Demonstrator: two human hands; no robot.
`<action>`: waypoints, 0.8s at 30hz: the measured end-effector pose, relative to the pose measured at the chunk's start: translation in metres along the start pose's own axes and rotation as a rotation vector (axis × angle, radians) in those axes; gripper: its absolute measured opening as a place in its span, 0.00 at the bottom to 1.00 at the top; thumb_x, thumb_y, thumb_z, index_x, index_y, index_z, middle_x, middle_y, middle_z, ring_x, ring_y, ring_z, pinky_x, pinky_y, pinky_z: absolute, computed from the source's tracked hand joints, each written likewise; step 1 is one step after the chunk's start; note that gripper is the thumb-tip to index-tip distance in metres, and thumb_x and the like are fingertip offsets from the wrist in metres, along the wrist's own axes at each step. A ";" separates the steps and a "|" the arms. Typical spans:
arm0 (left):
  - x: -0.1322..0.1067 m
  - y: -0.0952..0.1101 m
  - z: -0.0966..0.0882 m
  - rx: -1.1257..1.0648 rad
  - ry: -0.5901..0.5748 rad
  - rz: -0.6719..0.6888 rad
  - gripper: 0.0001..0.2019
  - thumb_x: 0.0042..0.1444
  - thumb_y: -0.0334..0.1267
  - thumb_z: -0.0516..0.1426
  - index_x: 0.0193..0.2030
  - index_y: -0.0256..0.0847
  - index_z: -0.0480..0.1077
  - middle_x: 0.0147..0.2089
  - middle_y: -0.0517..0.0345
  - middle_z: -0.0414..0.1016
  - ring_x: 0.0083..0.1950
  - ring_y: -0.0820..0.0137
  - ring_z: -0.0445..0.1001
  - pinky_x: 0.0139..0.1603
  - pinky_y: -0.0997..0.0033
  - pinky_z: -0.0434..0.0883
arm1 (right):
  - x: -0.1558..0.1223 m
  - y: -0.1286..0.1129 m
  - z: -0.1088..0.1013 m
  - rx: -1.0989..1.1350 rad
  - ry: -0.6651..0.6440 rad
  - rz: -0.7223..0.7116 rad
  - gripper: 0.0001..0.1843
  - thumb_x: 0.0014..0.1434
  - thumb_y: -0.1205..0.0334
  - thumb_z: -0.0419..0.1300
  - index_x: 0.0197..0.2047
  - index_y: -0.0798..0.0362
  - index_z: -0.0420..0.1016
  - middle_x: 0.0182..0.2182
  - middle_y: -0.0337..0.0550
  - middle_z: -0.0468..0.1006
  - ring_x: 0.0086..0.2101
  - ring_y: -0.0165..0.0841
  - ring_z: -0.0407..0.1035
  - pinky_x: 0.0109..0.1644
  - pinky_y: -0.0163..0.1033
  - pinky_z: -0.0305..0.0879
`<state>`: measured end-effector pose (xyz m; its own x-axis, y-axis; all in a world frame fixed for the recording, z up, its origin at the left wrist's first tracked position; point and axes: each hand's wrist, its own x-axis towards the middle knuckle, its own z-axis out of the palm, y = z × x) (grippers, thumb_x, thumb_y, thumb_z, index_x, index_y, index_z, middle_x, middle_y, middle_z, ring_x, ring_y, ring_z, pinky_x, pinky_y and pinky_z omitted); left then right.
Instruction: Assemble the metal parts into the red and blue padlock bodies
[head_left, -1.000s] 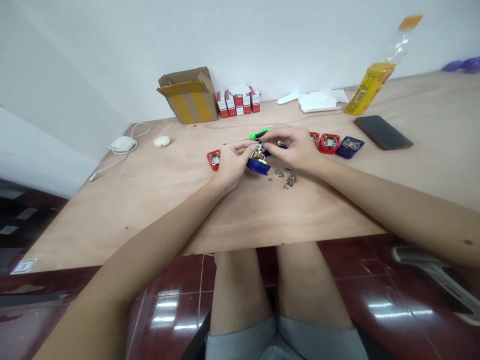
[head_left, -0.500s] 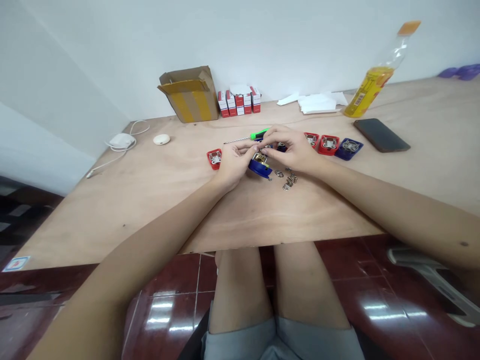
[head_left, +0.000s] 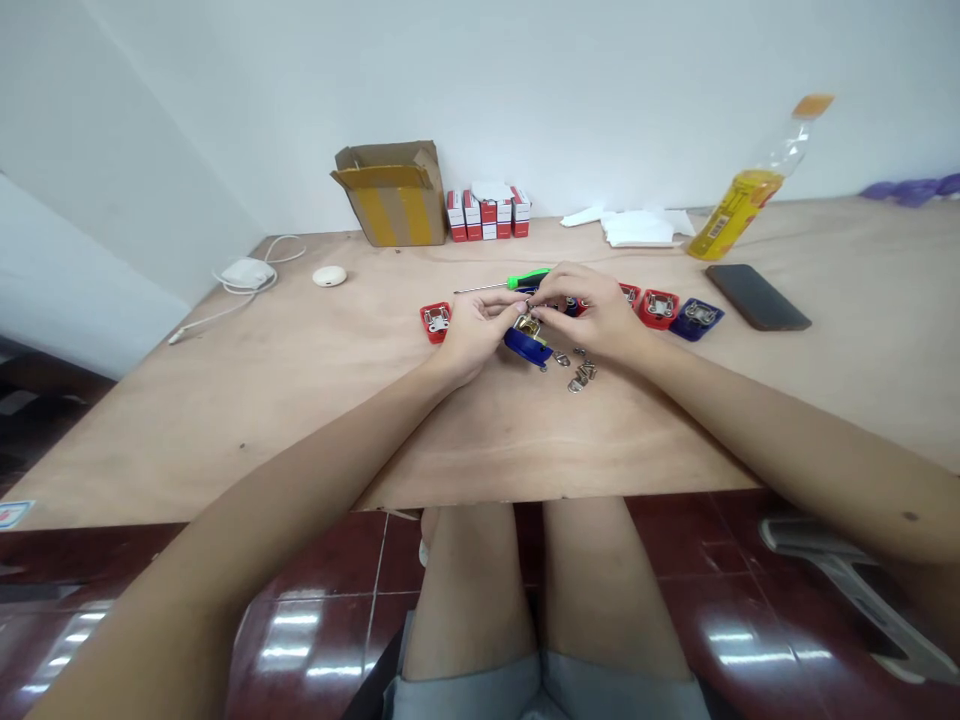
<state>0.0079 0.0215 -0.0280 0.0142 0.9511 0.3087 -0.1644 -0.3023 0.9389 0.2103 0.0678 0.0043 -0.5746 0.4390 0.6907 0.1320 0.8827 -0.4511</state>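
Note:
My left hand (head_left: 480, 332) is closed around the left side of a small blue plastic piece with brass-coloured metal parts (head_left: 528, 347), steadying it just above the table. At its upper end, the fingertips of my right hand (head_left: 589, 310) are pinched together, close to my left thumb. What lies between those right fingertips is too small and covered to make out. Loose metal fittings (head_left: 580, 377) lie beside the blue piece. Beyond my hands lies a screwdriver (head_left: 525, 280) with a green and black handle, and partly hidden blue and red pieces are behind my fingers.
A red piece with metal fittings (head_left: 435, 322) lies left; another red piece (head_left: 659, 308) and a blue one (head_left: 697, 318) lie right, near a phone (head_left: 757, 297). Along the wall stand a cardboard box (head_left: 397, 205), small red-white boxes (head_left: 489, 218) and a bottle (head_left: 739, 212).
The whole view has shifted slightly as the head moved. Both hands stay at the blue piece with nearly the same grip.

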 end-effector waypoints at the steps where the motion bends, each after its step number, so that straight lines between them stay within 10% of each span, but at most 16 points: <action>1: 0.000 0.000 0.000 0.005 0.004 0.002 0.18 0.53 0.48 0.74 0.44 0.37 0.85 0.46 0.45 0.88 0.49 0.59 0.86 0.56 0.58 0.79 | 0.000 0.000 -0.001 -0.009 -0.006 -0.018 0.07 0.69 0.55 0.67 0.44 0.46 0.86 0.40 0.46 0.83 0.40 0.41 0.77 0.46 0.49 0.75; 24: -0.001 0.001 0.002 -0.025 0.030 -0.030 0.14 0.52 0.43 0.75 0.42 0.38 0.85 0.45 0.46 0.88 0.48 0.60 0.86 0.56 0.57 0.80 | 0.000 -0.004 -0.002 -0.040 -0.033 -0.042 0.05 0.69 0.58 0.65 0.46 0.47 0.82 0.41 0.47 0.81 0.41 0.43 0.75 0.48 0.51 0.75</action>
<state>0.0097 0.0200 -0.0268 -0.0101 0.9613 0.2753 -0.1887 -0.2722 0.9436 0.2113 0.0645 0.0077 -0.6063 0.3962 0.6895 0.1386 0.9064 -0.3989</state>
